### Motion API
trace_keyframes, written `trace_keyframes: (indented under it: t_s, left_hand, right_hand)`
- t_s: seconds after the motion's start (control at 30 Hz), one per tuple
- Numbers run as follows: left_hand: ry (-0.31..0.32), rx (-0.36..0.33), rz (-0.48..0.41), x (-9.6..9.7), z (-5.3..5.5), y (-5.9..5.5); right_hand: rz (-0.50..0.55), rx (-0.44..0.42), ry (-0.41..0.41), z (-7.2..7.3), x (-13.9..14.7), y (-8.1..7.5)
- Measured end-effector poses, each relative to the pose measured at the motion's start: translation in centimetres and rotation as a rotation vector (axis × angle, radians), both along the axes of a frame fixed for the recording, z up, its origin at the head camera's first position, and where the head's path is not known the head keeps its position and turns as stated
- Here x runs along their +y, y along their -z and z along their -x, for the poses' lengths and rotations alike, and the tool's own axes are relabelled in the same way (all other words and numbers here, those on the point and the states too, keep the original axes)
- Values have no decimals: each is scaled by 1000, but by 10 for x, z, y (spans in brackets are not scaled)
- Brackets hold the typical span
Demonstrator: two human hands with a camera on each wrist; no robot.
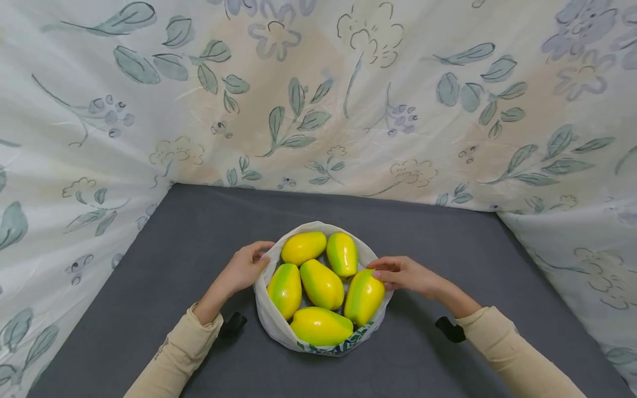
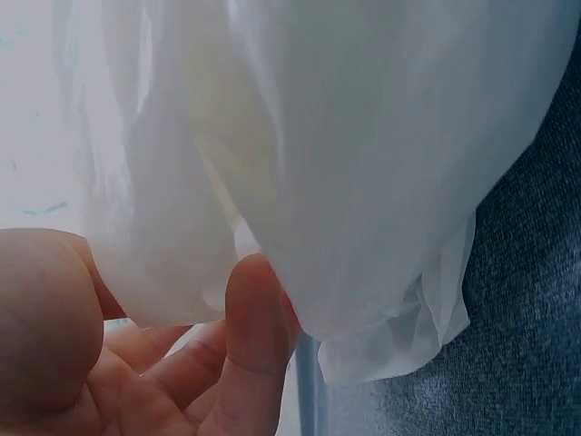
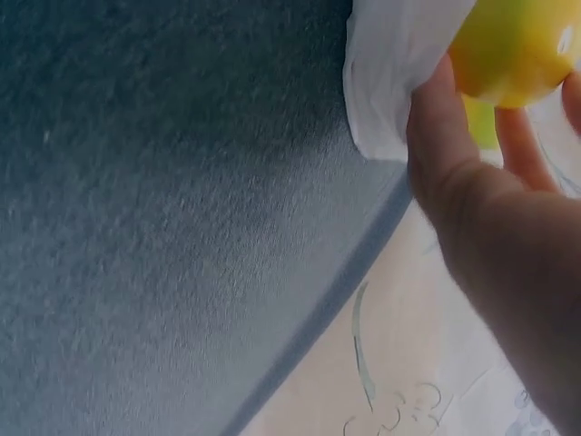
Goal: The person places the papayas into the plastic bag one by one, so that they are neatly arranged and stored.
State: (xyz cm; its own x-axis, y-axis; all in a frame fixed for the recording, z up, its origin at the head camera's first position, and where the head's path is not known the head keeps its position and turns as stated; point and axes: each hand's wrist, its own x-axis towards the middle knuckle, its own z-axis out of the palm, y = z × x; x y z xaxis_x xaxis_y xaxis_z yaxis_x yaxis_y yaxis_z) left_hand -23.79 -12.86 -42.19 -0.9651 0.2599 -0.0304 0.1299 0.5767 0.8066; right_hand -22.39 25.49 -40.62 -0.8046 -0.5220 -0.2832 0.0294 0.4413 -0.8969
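A round white bag, its mouth wide open and its lower edge leaf-printed, holds several glossy yellow-green fruits that look like papayas. At the bag's left rim, my left hand pinches the white material; the left wrist view shows the thumb and fingers at a fold of it. On the right side, my right hand has its thumb and fingers about the upper end of the rightmost papaya, which lies inside the bag. In the right wrist view, one finger lies along the bag's rim beside that papaya.
Under the bag lies a dark grey cloth surface. Floral-printed fabric hangs behind it and along both sides. Dark wrist devices show beneath the beige sleeves.
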Motion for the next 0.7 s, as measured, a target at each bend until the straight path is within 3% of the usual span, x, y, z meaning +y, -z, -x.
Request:
trace_keyframes:
  t_s: [0.2,0.43,0.53,0.7]
  left_hand:
    - [-22,25,-23,-2,-2,1]
    - [-66,13,-69,-9,-4,0]
    - [-70,8,-81,-13,-4,0]
    - [-108,50,-68,-23,8,-3]
  right_hand:
    - [-23,51,21,-1,-3,2]
    - [-114,221,-78,-2,-12,8]
    - [-136,256,-71,-1,-14,7]
    - [-173,320,-37,4,-17,-4]
